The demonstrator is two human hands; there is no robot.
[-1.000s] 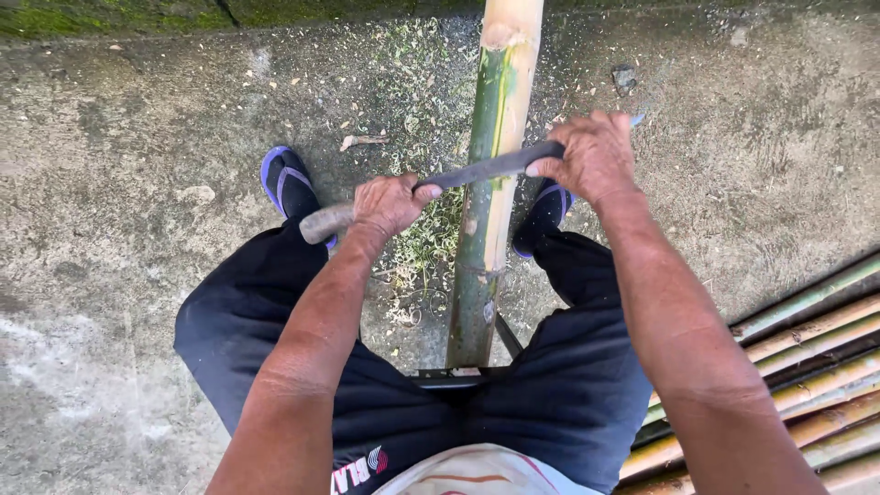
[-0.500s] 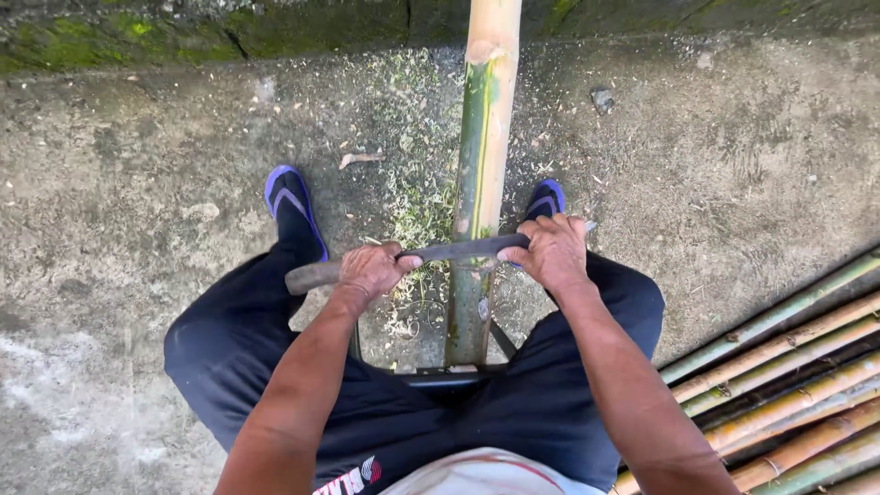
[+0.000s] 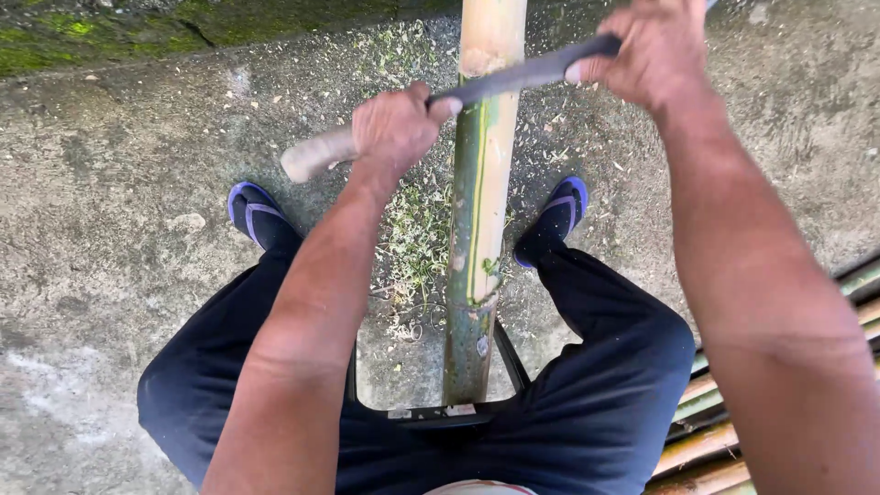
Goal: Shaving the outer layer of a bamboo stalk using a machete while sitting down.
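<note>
A long bamboo pole runs away from me between my knees, partly green and partly scraped pale. Across it lies a dark metal blade with a pale wooden handle. My left hand grips the handle end, left of the pole. At the top right, my right hand holds the blade's far end. The blade rests on the pole near the boundary between green skin and the scraped part.
I sit on a dark stool on a rough concrete floor, feet in blue sandals on both sides. Green shavings litter the ground under the pole. Several bamboo poles lie stacked at lower right. A mossy edge runs along the top.
Both hands have pushed the blade away from me along the pole, from near my knees to the far scraped part. The view has tilted and drawn closer.
</note>
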